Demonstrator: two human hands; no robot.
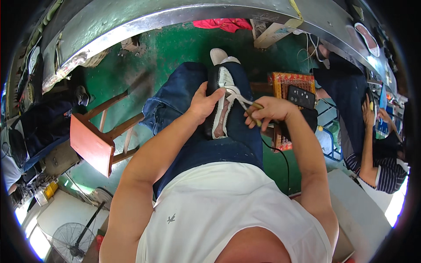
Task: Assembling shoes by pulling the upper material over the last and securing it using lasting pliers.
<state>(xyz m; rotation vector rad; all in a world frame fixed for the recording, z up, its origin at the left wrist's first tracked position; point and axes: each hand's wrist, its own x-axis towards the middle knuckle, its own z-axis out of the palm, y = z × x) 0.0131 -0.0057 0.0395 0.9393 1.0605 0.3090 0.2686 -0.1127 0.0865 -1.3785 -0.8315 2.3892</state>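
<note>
Across my thighs lies a dark shoe upper (pixel 213 105) on its last, bottom side up, with a pale turned-in edge around a brownish bottom. My left hand (pixel 204 101) is closed around its left side, thumb pressed on the edge near the toe. In my right hand (pixel 272 111) are pincers (pixel 242 99), gripped by their brownish handles. Their metal jaws meet the shoe's edge close to my left thumb; whether they pinch material is too small to tell.
A metal-edged bench (pixel 144 26) curves across the far side. To the left stands a reddish wooden stool (pixel 93 142). On the right, a black device (pixel 301 97) rests on a beaded seat (pixel 286 83). Another person's hand (pixel 367 111) works at far right. A fan (pixel 72 240) stands lower left.
</note>
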